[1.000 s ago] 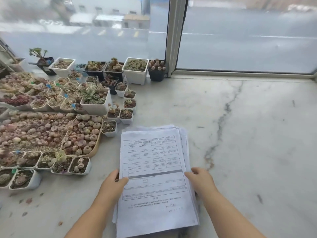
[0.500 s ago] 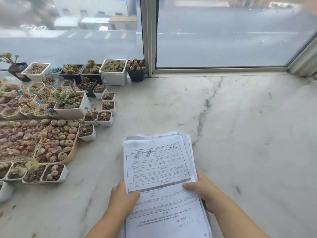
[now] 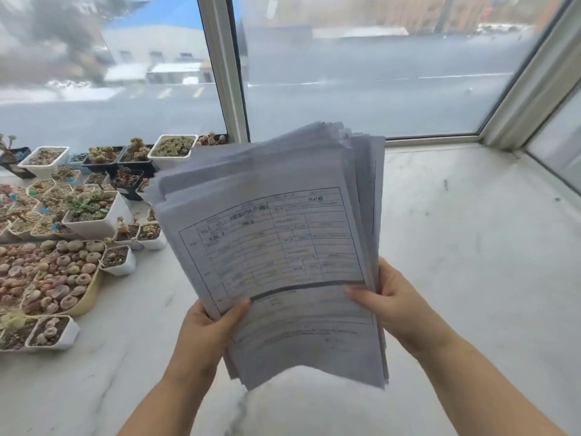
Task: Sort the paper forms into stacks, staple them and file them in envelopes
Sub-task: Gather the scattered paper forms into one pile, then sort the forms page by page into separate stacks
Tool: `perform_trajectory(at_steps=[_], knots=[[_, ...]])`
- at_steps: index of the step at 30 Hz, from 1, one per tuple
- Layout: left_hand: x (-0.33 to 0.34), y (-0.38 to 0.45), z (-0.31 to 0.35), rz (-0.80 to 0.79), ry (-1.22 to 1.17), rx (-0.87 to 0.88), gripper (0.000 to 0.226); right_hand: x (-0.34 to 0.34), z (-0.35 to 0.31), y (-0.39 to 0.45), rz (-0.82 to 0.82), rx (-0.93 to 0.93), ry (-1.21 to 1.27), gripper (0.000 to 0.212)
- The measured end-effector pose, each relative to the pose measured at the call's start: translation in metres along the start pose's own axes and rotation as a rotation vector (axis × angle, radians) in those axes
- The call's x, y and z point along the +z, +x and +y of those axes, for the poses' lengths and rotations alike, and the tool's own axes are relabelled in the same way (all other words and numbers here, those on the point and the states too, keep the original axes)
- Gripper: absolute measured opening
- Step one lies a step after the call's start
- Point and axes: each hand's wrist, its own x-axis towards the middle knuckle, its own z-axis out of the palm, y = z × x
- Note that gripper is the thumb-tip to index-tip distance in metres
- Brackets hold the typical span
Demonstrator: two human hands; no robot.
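Note:
A thick, uneven stack of printed paper forms (image 3: 283, 247) is held up in the air in front of me, tilted back, its top sheet showing a ruled table. My left hand (image 3: 207, 328) grips the stack's lower left edge with the thumb on top. My right hand (image 3: 386, 297) grips the right edge, thumb across the top sheet. The sheets fan out at the upper corners. No stapler or envelopes are in sight.
A marble windowsill (image 3: 471, 262) stretches below the stack and off to the right. Several small pots and trays of succulents (image 3: 63, 247) crowd its left side. Window glass and a white frame post (image 3: 224, 67) stand behind, with a corner frame at far right.
The stack has been lifted off the marble sill into the air, both hands gripping its sides. The view has swung to the right and upward.

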Motion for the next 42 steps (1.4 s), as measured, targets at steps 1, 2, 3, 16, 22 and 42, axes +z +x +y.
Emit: perform_trajectory(at_steps=[1, 2, 3, 16, 22, 42], knots=[[0.009, -0.001, 0.006, 0.008, 0.0, 0.06, 0.031, -0.001, -0.006, 0.0, 0.018, -0.042, -0.011, 0.048], [0.018, -0.003, 0.011, 0.019, 0.005, 0.113, 0.024, -0.002, -0.008, -0.001, 0.035, -0.079, -0.015, 0.045], [0.024, -0.006, 0.015, 0.03, 0.011, 0.161, 0.018, -0.003, -0.009, -0.002, 0.045, -0.114, -0.02, 0.042], [0.034, -0.005, -0.033, 0.225, 0.368, 0.284, 0.059, 0.0, 0.061, -0.002, 0.342, -0.084, -0.083, 0.044], [0.027, 0.002, -0.017, 0.194, 0.601, 0.312, 0.022, 0.004, 0.039, 0.016, 0.383, -0.004, -0.161, 0.024], [-0.004, -0.088, -0.134, -0.246, 1.028, 0.391, 0.044, 0.011, 0.145, -0.059, 0.17, 0.47, -0.696, 0.056]])
